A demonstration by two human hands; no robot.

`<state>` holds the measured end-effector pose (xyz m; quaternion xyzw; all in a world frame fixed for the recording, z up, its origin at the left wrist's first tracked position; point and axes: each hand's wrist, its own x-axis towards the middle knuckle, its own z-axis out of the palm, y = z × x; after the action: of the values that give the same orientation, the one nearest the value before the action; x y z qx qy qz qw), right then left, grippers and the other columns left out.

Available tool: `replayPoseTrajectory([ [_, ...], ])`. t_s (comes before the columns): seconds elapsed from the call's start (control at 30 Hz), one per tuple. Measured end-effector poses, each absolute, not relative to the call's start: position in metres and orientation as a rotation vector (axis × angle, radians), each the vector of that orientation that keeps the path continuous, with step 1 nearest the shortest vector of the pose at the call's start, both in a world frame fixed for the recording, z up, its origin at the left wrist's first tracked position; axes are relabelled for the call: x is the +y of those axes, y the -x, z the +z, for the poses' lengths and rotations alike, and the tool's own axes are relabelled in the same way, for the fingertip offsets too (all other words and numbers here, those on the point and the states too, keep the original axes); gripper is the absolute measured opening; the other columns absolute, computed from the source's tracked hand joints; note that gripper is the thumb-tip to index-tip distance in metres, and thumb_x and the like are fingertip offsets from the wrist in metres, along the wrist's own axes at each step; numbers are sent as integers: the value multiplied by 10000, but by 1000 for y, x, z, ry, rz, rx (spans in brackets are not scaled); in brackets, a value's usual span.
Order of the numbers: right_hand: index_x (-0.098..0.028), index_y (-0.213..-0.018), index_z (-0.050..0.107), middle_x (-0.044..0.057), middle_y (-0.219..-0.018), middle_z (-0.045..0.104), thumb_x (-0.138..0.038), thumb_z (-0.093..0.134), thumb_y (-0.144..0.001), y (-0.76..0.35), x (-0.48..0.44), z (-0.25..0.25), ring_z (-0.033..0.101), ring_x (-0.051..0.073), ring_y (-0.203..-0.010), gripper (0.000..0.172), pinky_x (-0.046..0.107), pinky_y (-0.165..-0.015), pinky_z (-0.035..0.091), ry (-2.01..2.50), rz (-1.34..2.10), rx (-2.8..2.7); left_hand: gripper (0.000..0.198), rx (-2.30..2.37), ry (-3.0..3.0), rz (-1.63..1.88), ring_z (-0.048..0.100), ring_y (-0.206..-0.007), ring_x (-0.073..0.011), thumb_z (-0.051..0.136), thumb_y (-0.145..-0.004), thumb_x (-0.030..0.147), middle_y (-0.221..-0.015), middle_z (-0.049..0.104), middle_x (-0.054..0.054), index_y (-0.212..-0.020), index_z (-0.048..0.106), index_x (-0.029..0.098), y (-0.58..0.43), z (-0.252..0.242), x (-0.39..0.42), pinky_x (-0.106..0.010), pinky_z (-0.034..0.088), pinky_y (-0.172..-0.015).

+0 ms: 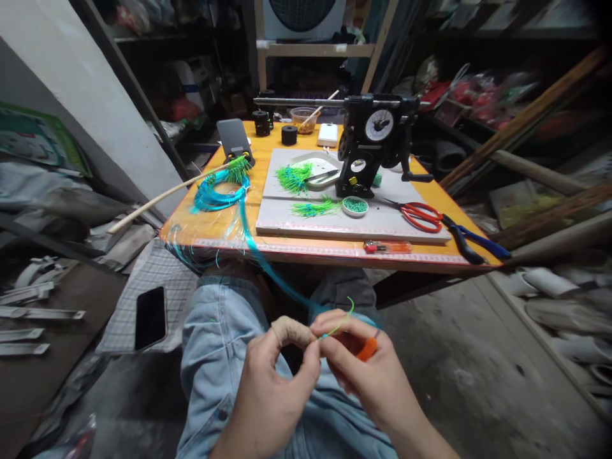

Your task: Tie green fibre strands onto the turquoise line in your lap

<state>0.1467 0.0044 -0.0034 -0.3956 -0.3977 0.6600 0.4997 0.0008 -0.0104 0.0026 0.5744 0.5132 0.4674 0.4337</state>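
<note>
Both hands meet over my lap, above my denim-clad legs. My left hand (272, 382), its thumb wrapped in beige tape, pinches a thin green thread (342, 322) between thumb and fingertips. My right hand (363, 366) pinches the same thread from the other side and also holds a small orange object (366, 347) in its palm. A bundle of blue line (261, 261) runs from the hands up to a blue coil (220, 191) on the orange table (306, 252).
On the table lie green thread tufts (296, 177), a grey mat (382, 220), a black winding machine with a dial (373, 146), red scissors (423, 215), blue pliers (471, 239), an orange lighter (387, 247) and a dish of green beads (355, 205). A phone (150, 317) rests beside my left leg.
</note>
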Motion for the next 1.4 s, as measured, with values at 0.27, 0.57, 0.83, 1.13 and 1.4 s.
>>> replayPoseTrajectory([
  [0.27, -218, -801, 772, 21, -896, 678, -270, 753, -845, -146, 7, -5, 447, -32, -363, 72, 114, -354, 310, 847, 1615, -921, 144, 1209, -1383, 1176, 668, -719, -160, 565, -890, 137, -740, 674, -1, -773, 616, 201, -1, 0, -11, -243, 521, -701],
  [0.57, -179, -759, 676, -1, -774, 631, -99, 662, -867, -160, 20, 12, 577, 118, -726, 135, 215, -659, 443, 1021, 1255, -1768, 150, 1182, -1621, 1056, 625, -973, -165, 580, -927, 192, -994, 660, -13, -1031, 668, 254, 12, 14, 17, -255, 464, -869],
  [0.83, -178, -706, 543, -20, -744, 565, -8, 593, -805, -165, 40, 21, 547, 111, -686, 203, 197, -625, 412, 961, 1128, -2120, 162, 1025, -1401, 1142, 559, -703, -142, 672, -817, 135, -726, 582, -1, -660, 668, 179, -10, 19, 40, -239, 445, -645],
  [1.13, -157, -932, 745, 92, -926, 719, -173, 590, -916, -219, 150, 44, 669, 207, -850, 157, 300, -776, 498, 1386, 284, -2109, 176, 1248, -1030, 1334, 577, -640, -131, 831, -670, 240, -663, 617, 7, -839, 822, 193, 1, 3, 42, -216, 481, -592],
  [1.4, -175, -868, 788, 96, -936, 696, -177, 645, -854, -239, 218, 53, 649, 223, -807, 144, 321, -781, 475, 1594, 59, -2136, 310, 1315, -838, 1372, 637, -643, -151, 894, -588, 324, -660, 663, 3, -816, 755, 165, -4, -3, 34, -243, 552, -642],
])
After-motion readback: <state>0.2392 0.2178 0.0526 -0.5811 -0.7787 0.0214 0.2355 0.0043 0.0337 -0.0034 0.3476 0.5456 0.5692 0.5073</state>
